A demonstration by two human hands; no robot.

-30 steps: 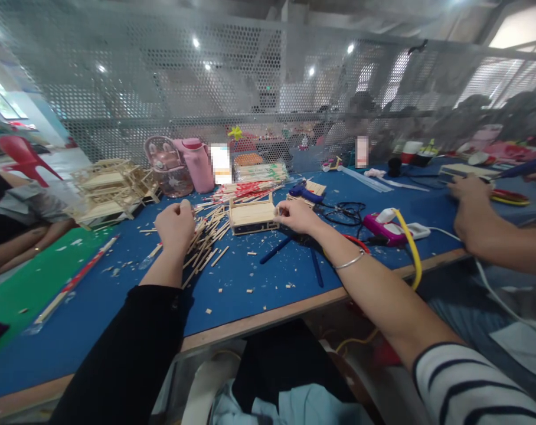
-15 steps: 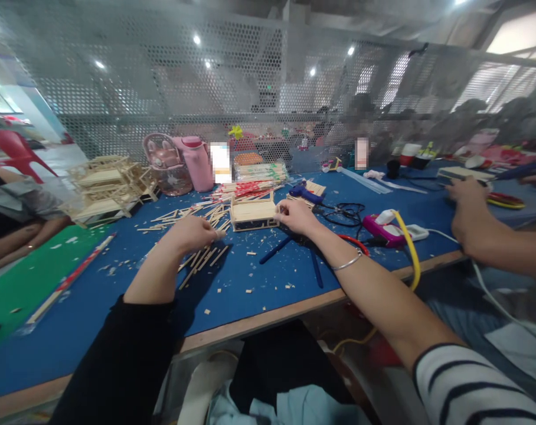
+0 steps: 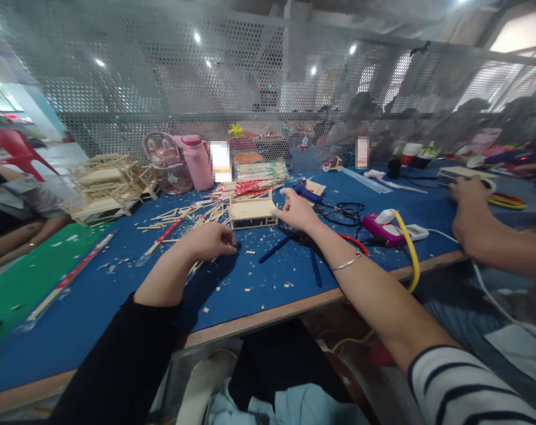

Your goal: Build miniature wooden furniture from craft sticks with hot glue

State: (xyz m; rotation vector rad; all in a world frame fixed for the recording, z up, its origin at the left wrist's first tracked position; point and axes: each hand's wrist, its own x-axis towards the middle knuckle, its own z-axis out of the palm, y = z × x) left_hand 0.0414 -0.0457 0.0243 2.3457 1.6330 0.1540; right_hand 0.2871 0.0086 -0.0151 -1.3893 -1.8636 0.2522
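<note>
Since half a second ago, the left hand (image 3: 206, 242) has moved to the right and a little nearer to the front edge of the blue surface (image 3: 235, 304), and the right hand (image 3: 300, 213) has spread its index finger away from its thumb. Between the two hands, toward the far edge of the surface, is the small wooden frame (image 3: 252, 212), standing level, with its long axis going from left to right, roughly along this front edge. Of the two, the right hand is nearer: its thumb is at the right end of the frame, touching it or almost so, and the other fingers are curled loosely. It does not grip the frame. From the left fingertips, the frame lies beyond and slightly to the right, with its front left corner the closest part and a gap between. These fingertips are bent close together, but whether they hold some small piece I cannot tell. Loose sticks (image 3: 170, 219) lie to the left of the frame, so the left hand is, in my judgement, well placed between both for its next move
</note>
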